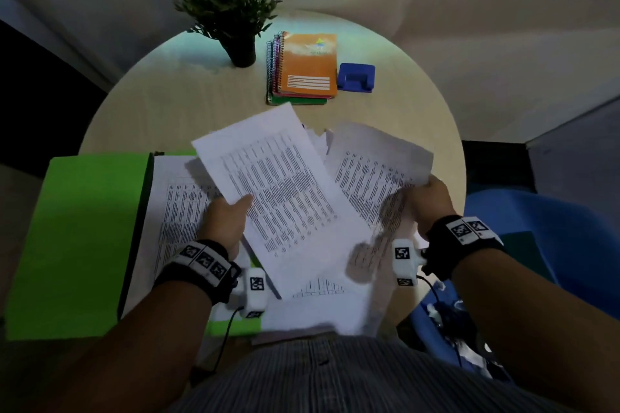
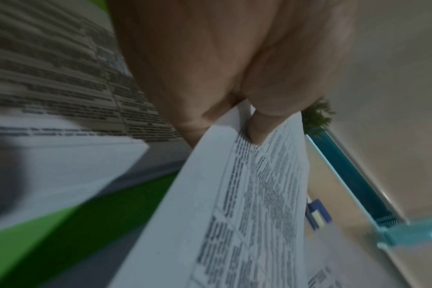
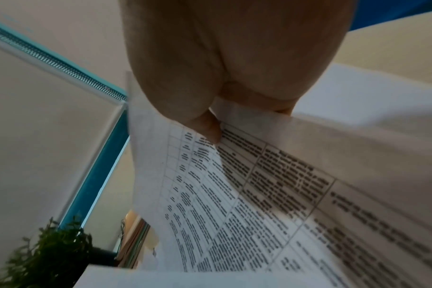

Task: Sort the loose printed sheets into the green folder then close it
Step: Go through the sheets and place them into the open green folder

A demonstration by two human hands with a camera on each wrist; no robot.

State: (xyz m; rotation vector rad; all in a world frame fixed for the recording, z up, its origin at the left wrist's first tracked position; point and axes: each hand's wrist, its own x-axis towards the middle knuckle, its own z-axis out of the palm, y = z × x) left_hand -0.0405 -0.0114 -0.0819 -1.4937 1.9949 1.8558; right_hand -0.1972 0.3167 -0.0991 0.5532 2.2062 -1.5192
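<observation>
The green folder (image 1: 80, 238) lies open flat at the table's near left edge, its bright cover spread leftward, a printed sheet (image 1: 177, 211) already lying on its right half. One sheet of dense table text (image 1: 285, 191) is up in the air, tilted over the folder's right side. A second, creased sheet (image 1: 375, 174) is lifted to its right, above more loose white pages (image 1: 322, 308) scattered at the near edge

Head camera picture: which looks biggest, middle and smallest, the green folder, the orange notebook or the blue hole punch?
1. green folder, nearest the camera, which helps
2. orange notebook
3. blue hole punch
</observation>
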